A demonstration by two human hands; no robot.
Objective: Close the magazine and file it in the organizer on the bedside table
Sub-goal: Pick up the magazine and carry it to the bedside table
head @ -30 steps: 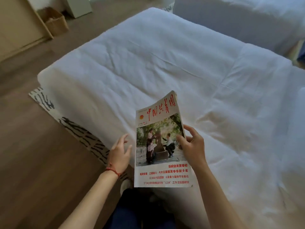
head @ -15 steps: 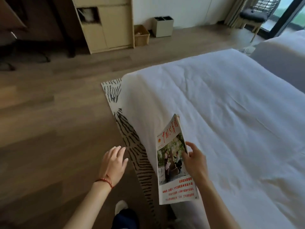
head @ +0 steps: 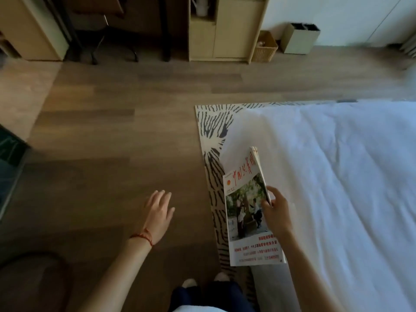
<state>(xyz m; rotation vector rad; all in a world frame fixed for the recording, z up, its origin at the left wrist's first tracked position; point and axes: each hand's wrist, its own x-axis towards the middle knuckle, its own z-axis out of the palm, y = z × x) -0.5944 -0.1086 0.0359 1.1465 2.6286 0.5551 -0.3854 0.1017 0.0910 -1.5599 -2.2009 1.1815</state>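
Magazine (head: 249, 212) was closed, cover up, pinched along its right edge by the right hand (head: 275, 212), thumb on the cover and fingers (head: 273, 192) curled over the edge. Its long axis ran away from the person, leaning slightly left at the far end, the red title at the far end and the red text strip near the wrist. It hung over the edge of the white bed (head: 337, 176), which spread out to the right of that hand. Under it and to the left of the hand lay a zebra-striped rug (head: 211, 131) on the wooden floor (head: 112, 131). The left hand (head: 157, 212) hovered empty over the floor, fingers loosely spread, palm down, a red string (head: 144, 236) at its wrist. Far beyond both hands stood a light wood cabinet (head: 225, 30), a wicker basket (head: 264, 47) and a beige bin (head: 299, 39) against the wall.
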